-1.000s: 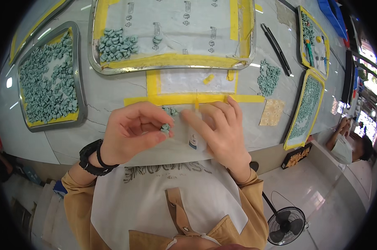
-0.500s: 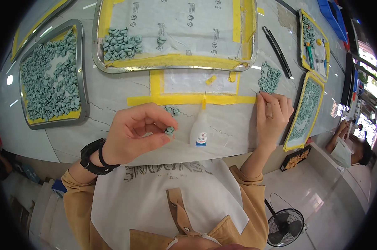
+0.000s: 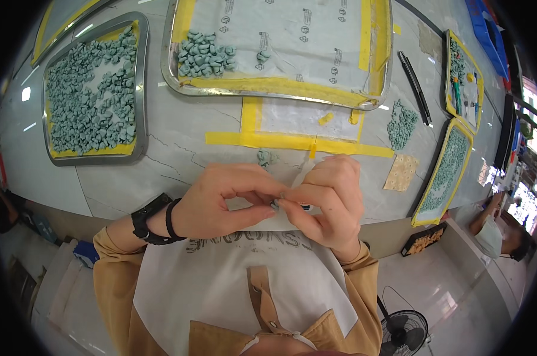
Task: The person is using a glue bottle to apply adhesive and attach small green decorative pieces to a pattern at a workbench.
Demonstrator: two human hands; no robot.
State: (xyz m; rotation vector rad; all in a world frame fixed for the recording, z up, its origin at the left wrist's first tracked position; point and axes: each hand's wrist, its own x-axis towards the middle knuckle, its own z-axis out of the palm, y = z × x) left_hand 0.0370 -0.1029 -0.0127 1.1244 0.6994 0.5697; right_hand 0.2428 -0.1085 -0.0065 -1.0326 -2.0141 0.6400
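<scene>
A small grey-green piece (image 3: 274,205) is pinched between the thumb and fingers of my left hand (image 3: 227,202), mostly covered by them. My right hand (image 3: 330,204) meets it there, its thumb and forefinger closed at the same piece; whatever they hold is too small to make out. Behind my right hand stands or lies a white glue bottle (image 3: 300,173) with a yellow tip (image 3: 313,151), largely hidden. Just beyond my left fingers rests a little cluster of green pieces (image 3: 266,158). A heap of smaller green bits (image 3: 402,124) lies further right.
A metal tray (image 3: 141,89) of green pieces is at the left. Another tray (image 3: 268,102), lined and taped, holds a pile (image 3: 203,54). At the right are a black pen-like tool (image 3: 415,87), a patterned beige square (image 3: 401,172) and a tray of tiny bits (image 3: 443,166).
My right hand has come from the heap of small bits leftward to my left hand, uncovering the beige square. Both hands now meet at the green piece. The whole view has shifted slightly.
</scene>
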